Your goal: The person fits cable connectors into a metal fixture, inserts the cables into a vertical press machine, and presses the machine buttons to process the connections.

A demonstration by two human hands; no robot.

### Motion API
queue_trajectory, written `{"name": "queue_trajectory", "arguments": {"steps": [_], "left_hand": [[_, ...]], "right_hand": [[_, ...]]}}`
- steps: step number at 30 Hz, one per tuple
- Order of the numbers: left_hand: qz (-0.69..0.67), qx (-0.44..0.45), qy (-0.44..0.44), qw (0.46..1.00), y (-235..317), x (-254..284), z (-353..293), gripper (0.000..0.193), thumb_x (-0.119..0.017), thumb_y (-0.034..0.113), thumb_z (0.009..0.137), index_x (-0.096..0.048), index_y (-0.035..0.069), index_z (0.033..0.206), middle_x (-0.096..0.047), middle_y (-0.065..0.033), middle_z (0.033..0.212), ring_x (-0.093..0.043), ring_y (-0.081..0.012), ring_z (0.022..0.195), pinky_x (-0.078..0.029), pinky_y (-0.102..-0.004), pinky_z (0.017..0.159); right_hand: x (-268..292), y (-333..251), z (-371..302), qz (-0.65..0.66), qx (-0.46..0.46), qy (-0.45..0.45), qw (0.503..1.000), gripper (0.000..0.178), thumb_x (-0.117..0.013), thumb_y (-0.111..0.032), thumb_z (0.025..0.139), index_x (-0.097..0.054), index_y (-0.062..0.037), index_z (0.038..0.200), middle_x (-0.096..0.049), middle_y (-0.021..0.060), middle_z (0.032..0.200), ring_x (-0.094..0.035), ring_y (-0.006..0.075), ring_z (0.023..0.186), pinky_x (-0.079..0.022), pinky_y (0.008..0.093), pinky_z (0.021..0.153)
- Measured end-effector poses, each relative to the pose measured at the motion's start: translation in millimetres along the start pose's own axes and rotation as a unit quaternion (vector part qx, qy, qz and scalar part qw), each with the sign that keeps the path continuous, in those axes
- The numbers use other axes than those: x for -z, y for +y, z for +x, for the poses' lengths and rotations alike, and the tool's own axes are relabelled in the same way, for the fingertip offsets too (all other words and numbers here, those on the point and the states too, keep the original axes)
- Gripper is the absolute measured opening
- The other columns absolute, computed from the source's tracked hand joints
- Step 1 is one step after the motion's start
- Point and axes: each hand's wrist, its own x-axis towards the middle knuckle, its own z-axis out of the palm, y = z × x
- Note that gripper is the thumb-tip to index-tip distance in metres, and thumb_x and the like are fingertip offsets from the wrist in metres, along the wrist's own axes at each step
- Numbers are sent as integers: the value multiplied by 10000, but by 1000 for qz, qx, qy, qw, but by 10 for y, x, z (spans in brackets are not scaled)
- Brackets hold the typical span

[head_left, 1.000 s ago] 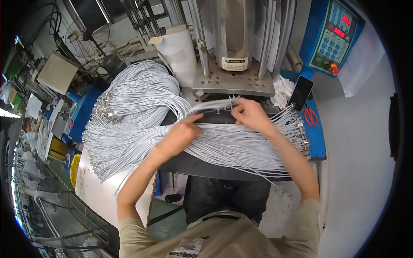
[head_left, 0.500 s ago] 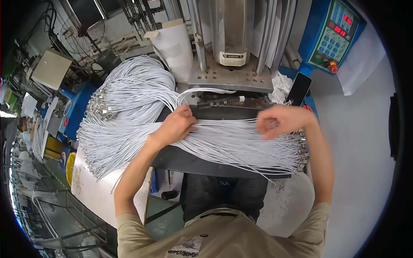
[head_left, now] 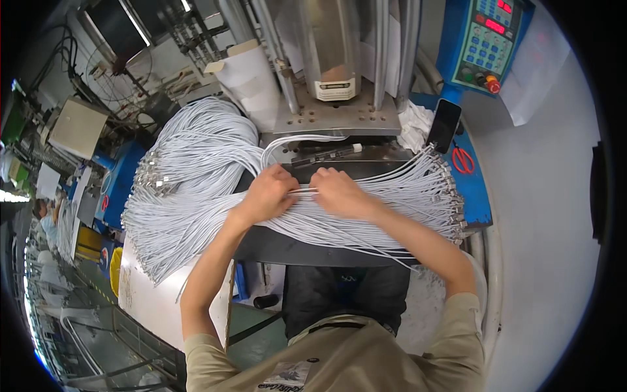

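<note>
A wide layer of thin white cables (head_left: 366, 232) lies across the black work surface in front of me, with small metal-looking ends bunched at the right. My left hand (head_left: 269, 194) is closed on some of these cables near the middle. Just right of it, my right hand (head_left: 339, 194) pinches white cable too, and a short stretch of strands shows between the two hands. Behind my left hand, a few white cables curve over toward the press. A larger looped heap of white cables (head_left: 202, 137) lies at the left. My fingertips are partly hidden.
A metal press (head_left: 336, 117) with upright rods stands behind the cables. At the right are a black phone (head_left: 444, 124), red-handled scissors (head_left: 463, 160), a white crumpled cloth (head_left: 415, 127) and a blue control panel (head_left: 486, 49). Far left, another person (head_left: 48, 222) is at a bench.
My right hand has moved left from above the cables' right part to beside my left hand, closing on cable. My left hand stays on the bundle. The view has shifted slightly.
</note>
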Motion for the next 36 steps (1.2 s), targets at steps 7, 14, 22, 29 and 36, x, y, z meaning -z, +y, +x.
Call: {"name": "queue_trajectory", "arguments": {"steps": [7, 14, 22, 29, 36], "left_hand": [[-67, 60, 41, 995, 307, -43, 61, 216, -819, 104, 803, -751, 13, 987, -742, -140, 932, -709, -331, 867, -562, -380, 790], [-107, 62, 71, 990, 653, -175, 84, 176, -804, 80, 839, -771, -4, 991, -772, -138, 920, -751, -273, 780, -574, -326, 686], [-455, 175, 106, 867, -176, 298, -757, 125, -774, 14, 871, -771, -83, 949, -759, -163, 833, -715, -184, 719, -561, -279, 654], [-442, 246, 219, 834, 371, 49, -224, 202, -765, 40, 907, -752, -71, 1075, -751, -117, 880, -670, -139, 725, -529, -254, 669], [-179, 118, 130, 968, 1222, -61, 68, 203, -830, 170, 864, -783, -9, 947, -691, -75, 732, -602, -156, 557, -467, -287, 535]], "right_hand": [[129, 174, -562, -231, -7, 92, 969, 193, -675, -104, 774, -659, 2, 934, -574, 140, 975, -584, 289, 984, -437, 422, 782], [182, 27, -617, -244, -30, 60, 968, 196, -688, -97, 752, -668, -1, 922, -641, 121, 935, -654, 299, 918, -475, 427, 804], [268, 159, -758, -164, -68, 101, 979, 157, -688, -65, 722, -666, -7, 866, -699, 150, 859, -718, 309, 859, -546, 466, 793], [581, 332, -986, -47, -182, 58, 980, 187, -747, -201, 816, -672, -46, 889, -694, 99, 904, -703, 302, 907, -543, 453, 807], [648, 521, -1417, -156, -105, 93, 978, 322, -798, -347, 810, -680, -91, 966, -635, 60, 1020, -603, 270, 1065, -453, 428, 927]]}}
